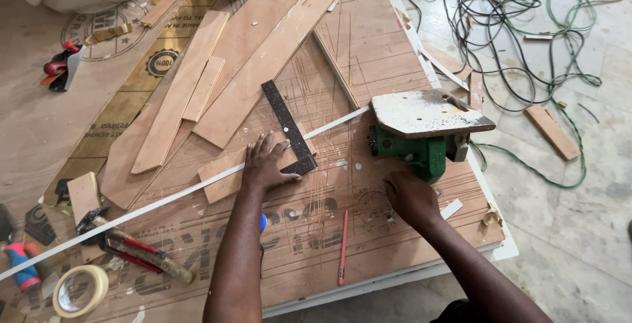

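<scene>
Left hand [266, 165] spread flat on thin wood strip [227, 177] beside speckled metal square [289, 127]; right hand [411, 197] at green saw [421, 132], grip unclear.

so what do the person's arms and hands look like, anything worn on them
Both arms are bare from hand to upper edge of view: no sleeves, gloves, watch or rings show on the left hand or the right hand. Dark clothing shows only at the bottom edge, by the right arm.

The brown plywood worktop [368, 47] carries black printed marks and pale scratch lines. A green power saw with a paint-spattered white base plate [421, 129] sits beside a black speckled metal try square [289, 127], a thin white edging strip [164, 199] and a red pencil [343, 247]. Black and green tangled cables [526, 27] cross the mottled grey stone floor [592, 218].
</scene>
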